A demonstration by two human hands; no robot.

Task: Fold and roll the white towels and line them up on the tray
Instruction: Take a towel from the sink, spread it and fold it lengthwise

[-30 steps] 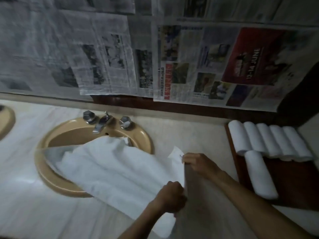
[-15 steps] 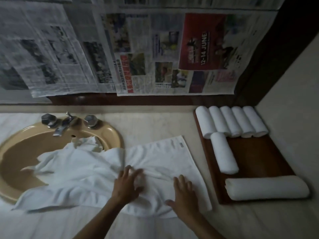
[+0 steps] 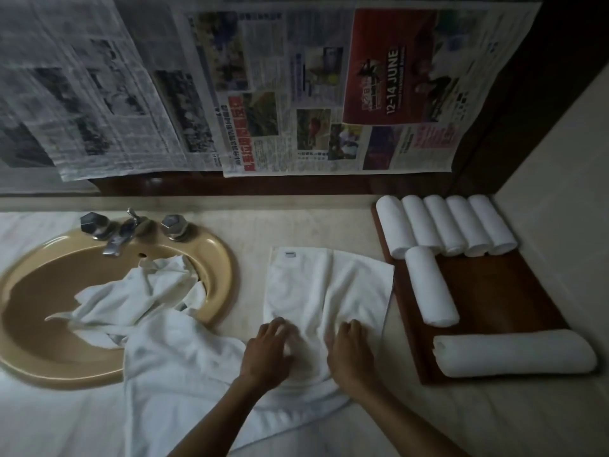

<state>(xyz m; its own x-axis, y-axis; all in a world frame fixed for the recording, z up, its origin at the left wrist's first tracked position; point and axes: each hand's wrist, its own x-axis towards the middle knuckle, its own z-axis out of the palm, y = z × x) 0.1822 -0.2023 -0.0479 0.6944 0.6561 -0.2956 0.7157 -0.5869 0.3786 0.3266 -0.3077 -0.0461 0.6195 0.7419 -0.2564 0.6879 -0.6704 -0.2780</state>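
Note:
A white towel lies folded into a narrow strip on the counter, running away from me, label at its far left corner. My left hand and my right hand press on its near end, fingers bent over the cloth; whether they grip it is unclear. To the right stands a dark wooden tray. Several rolled towels line its far edge, another roll lies below them, and a longer roll lies crosswise at the near edge.
More loose white towels spill from the tan sink onto the counter at left. Chrome taps sit behind the basin. Newspaper sheets cover the wall. A pale wall bounds the right side.
The towel was held up, then spread wide on the counter; now it is folded narrower. Both hands have moved to its near end.

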